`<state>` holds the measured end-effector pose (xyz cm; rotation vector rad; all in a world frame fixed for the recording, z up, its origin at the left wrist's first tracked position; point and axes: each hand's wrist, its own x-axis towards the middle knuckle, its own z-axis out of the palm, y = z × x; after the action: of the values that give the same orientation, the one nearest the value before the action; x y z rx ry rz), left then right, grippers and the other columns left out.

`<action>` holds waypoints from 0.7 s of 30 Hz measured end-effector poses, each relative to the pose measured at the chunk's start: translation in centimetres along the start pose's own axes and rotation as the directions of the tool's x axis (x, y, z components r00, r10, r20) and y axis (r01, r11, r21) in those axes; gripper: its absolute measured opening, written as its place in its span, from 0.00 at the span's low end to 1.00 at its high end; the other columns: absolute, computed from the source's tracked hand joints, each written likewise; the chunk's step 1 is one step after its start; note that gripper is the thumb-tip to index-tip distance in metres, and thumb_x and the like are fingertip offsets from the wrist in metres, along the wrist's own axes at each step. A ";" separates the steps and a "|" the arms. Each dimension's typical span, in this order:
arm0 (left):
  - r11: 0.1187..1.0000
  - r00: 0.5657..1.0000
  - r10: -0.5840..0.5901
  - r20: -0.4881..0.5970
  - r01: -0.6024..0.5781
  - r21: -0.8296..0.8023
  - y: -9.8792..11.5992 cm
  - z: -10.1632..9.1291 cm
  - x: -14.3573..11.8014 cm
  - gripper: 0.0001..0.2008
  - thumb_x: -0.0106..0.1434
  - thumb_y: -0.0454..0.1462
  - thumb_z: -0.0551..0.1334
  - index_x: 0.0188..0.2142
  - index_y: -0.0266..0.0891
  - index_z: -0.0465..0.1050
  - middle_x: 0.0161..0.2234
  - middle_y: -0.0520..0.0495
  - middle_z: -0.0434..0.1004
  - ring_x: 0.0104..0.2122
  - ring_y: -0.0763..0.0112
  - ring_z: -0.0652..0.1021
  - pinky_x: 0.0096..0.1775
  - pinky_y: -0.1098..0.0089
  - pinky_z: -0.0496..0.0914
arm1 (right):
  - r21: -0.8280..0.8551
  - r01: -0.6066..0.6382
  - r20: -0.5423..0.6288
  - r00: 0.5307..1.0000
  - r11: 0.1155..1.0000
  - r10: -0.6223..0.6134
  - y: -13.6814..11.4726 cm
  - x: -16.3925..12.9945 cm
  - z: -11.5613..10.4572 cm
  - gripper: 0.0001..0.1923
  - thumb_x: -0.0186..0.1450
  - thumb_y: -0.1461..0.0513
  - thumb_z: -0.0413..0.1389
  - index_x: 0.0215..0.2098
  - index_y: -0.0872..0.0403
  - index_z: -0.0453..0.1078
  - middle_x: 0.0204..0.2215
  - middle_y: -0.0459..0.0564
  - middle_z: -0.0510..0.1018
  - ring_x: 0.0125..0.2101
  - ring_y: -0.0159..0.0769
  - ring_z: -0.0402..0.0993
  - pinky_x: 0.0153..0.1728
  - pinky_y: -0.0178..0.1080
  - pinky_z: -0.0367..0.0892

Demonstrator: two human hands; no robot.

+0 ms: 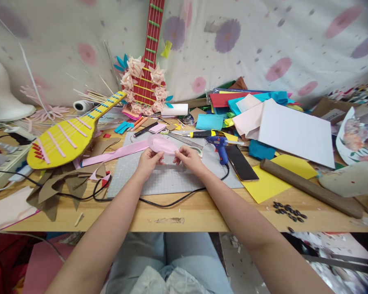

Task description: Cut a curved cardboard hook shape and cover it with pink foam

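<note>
Pink and rounded, the paper piece (161, 143) is held above the grey cutting mat (129, 179) on your desk (202, 222). Your left hand (149, 162) has its grip pinched closed on the left edge; your right hand (190, 158) pinches the right edge likewise. Your blue glue gun (221, 148) lies to the right, near the phone (242, 163).

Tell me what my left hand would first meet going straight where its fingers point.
Probably your right hand, just opposite; both appear to pinch the flat, pale-pink oval piece. Depth is unclear.
</note>
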<state>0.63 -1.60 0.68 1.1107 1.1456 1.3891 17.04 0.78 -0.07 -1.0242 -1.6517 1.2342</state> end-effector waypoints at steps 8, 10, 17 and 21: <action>0.998 1.000 0.012 -0.014 -0.013 -0.059 0.2 0.7 -0.3 0.18 0.43 0.42 0.67 0.29 0.35 0.64 0.18 0.57 0.66 0.16 0.80 0.67 0.23 0.70 0.72 | 0.031 0.025 -0.047 0.999 0.999 -0.023 -0.2 0.0 0.5 0.16 0.57 0.50 0.51 0.26 0.54 0.58 0.24 0.47 0.75 0.20 0.27 0.70 0.17 0.28 0.58; 0.996 0.999 -0.029 -0.028 0.026 -0.080 0.3 0.8 -0.4 0.18 0.43 0.42 0.67 0.29 0.35 0.64 0.16 0.58 0.65 0.14 0.82 0.65 0.23 0.70 0.72 | 0.028 0.065 -0.039 0.997 0.998 -0.064 -0.4 0.0 0.5 0.15 0.58 0.50 0.51 0.27 0.54 0.60 0.26 0.47 0.75 0.21 0.26 0.70 0.17 0.28 0.58; 0.996 0.999 -0.029 -0.041 0.026 -0.088 0.5 0.9 -0.3 0.16 0.43 0.41 0.67 0.28 0.33 0.67 0.17 0.56 0.67 0.16 0.80 0.69 0.24 0.69 0.72 | 0.127 0.026 -0.037 0.999 0.992 -0.022 -0.3 0.2 0.5 0.15 0.52 0.52 0.57 0.26 0.55 0.62 0.24 0.45 0.74 0.21 0.26 0.69 0.16 0.28 0.57; 0.999 1.000 -0.007 -0.029 0.006 -0.039 0.4 1.0 -0.2 0.14 0.44 0.42 0.66 0.26 0.33 0.68 0.18 0.55 0.68 0.16 0.79 0.69 0.25 0.69 0.73 | 0.219 -0.004 -0.055 0.998 0.976 0.016 -0.2 0.2 0.5 0.16 0.50 0.53 0.59 0.23 0.55 0.61 0.22 0.45 0.74 0.21 0.27 0.69 0.16 0.28 0.59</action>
<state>1.63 -1.78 1.15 1.0617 1.1367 1.4210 16.46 0.78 0.10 -0.9231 -1.4326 1.3485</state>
